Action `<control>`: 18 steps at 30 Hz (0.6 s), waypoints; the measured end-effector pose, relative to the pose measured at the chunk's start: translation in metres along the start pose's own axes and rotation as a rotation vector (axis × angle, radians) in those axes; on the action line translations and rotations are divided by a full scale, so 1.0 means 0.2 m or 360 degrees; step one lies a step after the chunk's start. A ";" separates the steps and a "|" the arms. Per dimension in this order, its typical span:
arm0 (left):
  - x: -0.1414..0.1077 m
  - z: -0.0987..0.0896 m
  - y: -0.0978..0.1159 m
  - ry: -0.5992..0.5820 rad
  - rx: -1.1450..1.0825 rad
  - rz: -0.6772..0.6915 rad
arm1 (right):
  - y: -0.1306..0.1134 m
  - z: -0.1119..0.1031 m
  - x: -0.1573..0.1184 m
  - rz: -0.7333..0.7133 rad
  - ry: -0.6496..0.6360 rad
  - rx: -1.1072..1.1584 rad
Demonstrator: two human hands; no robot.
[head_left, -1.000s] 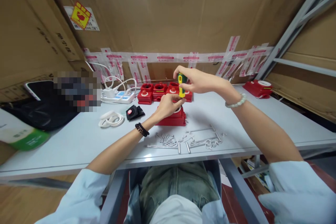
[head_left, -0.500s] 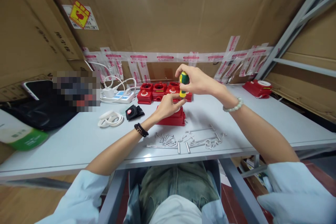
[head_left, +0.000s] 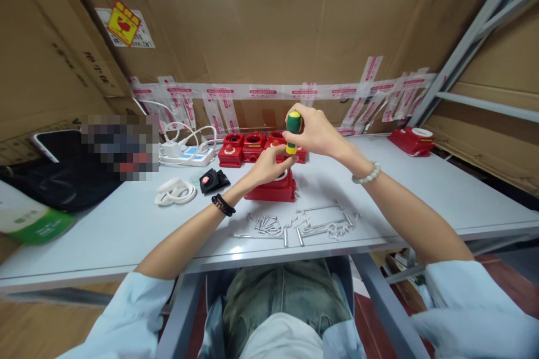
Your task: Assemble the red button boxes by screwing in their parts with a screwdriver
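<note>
Your right hand [head_left: 314, 130] has swung its wrist a little inward and down since the first head picture, and the screwdriver [head_left: 293, 123] has turned, showing more green where yellow faced out. From the head view, you have those right fingers curled closed on its handle, upright above the red box [head_left: 272, 192] on the middle of the surface [head_left: 374, 210]. Your left hand [head_left: 267, 168] lies across that box, thumb and fingers partly closed near the driver's lower end; whether they pinch anything cannot be told. Both hands partly block the row of red boxes [head_left: 254, 151] at the far edge. Screws [head_left: 266, 224] and metal rods [head_left: 261, 236] lie towards your near edge; a black device [head_left: 214, 180], white cable [head_left: 176, 192] and power strip [head_left: 202, 157] sit left. Another red unit [head_left: 410, 146] stands near the far right corner. Behind, a white label [head_left: 145, 36] begins "LM270W", beside a yellow broken-glass sticker [head_left: 123, 23]; the tape's [head_left: 263, 91] print is too small to read.
</note>
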State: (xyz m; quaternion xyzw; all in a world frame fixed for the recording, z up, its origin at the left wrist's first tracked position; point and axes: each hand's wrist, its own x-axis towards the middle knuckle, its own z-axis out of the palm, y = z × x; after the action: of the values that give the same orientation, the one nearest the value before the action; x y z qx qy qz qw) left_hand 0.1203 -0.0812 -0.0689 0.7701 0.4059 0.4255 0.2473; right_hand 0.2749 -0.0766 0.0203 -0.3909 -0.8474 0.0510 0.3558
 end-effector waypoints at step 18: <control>0.02 0.00 -0.01 0.0035 -0.0224 -0.0086 | 0.06 0.07 -0.02 0.0120 0.0227 0.0112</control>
State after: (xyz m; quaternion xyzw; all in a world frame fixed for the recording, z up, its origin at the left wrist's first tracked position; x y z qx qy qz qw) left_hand 0.1203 -0.0761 -0.0687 0.7348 0.3983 0.4546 0.3079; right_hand 0.2756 -0.0696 0.0033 -0.4125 -0.8023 0.0660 0.4265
